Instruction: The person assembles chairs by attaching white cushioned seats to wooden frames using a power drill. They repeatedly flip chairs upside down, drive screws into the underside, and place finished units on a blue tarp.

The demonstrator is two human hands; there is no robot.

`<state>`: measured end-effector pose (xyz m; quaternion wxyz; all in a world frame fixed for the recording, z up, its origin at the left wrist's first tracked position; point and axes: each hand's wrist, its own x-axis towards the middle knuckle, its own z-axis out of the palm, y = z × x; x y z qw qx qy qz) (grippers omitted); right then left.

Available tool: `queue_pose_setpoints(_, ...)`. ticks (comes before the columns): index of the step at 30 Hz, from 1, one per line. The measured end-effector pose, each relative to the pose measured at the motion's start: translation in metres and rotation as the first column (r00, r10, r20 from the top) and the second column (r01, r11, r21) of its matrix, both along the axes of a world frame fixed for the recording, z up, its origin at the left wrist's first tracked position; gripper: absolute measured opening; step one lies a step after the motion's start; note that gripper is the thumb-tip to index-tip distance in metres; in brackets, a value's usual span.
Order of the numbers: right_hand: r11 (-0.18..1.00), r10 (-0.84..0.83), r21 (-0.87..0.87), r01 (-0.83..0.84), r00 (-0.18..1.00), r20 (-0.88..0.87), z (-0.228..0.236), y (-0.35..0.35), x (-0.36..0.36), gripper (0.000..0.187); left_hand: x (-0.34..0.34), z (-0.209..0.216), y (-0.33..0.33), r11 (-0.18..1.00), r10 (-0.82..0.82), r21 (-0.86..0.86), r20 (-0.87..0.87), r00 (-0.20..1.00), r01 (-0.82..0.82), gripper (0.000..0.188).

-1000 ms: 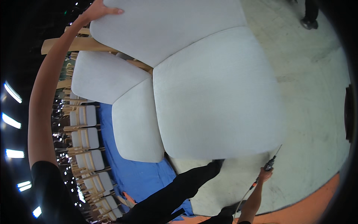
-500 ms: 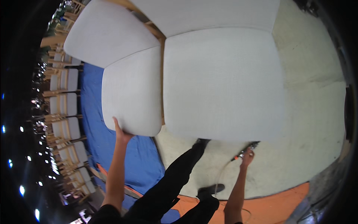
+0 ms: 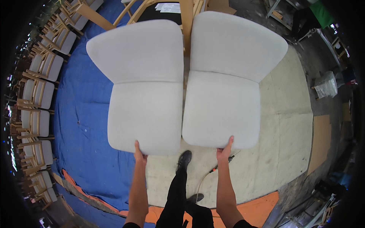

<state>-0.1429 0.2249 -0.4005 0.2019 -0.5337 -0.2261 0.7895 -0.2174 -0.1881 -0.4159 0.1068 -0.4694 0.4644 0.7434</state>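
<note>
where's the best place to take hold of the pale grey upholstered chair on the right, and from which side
Probably by the rounded front edge of the seat, coming from the person's side. The pale grey upholstered chair on the right faces the person, its backrest on the far side, leaving that edge nearest. The right grip touches it there, thumb on top.

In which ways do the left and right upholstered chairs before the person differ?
The left upholstered chair's backrest flares leftward, the right upholstered chair's rightward. The left hand touches the left upholstered chair; the right hand, the right upholstered chair. Both are light grey.
</note>
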Motion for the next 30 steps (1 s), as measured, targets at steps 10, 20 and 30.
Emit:
queue_pose_setpoints(10, 0.998, 0.052, 0.037, -0.056, 0.994, 0.1, 0.012, -0.002, 0.146, 0.078, 0.108, 0.048, 0.011, 0.992, 0.101, -0.105, 0.323, 0.941, -0.07, 0.089)
queue_pose_setpoints(20, -0.401, -0.143, 0.792, -0.46, 0.885, 0.442, 0.315, 0.204, -0.106, 0.053, -0.223, 0.344, 0.324, 0.25, -0.963, -0.936, -0.267, 0.034, -0.247, 0.07)
queue_pose_setpoints(30, -0.373, -0.153, 0.46, -0.806, 0.542, 0.826, 0.4, 0.239, -0.07, 0.055, -0.119, 0.417, 0.368, -0.227, -0.952, -0.971, 0.238, 0.193, 0.079, 0.083)
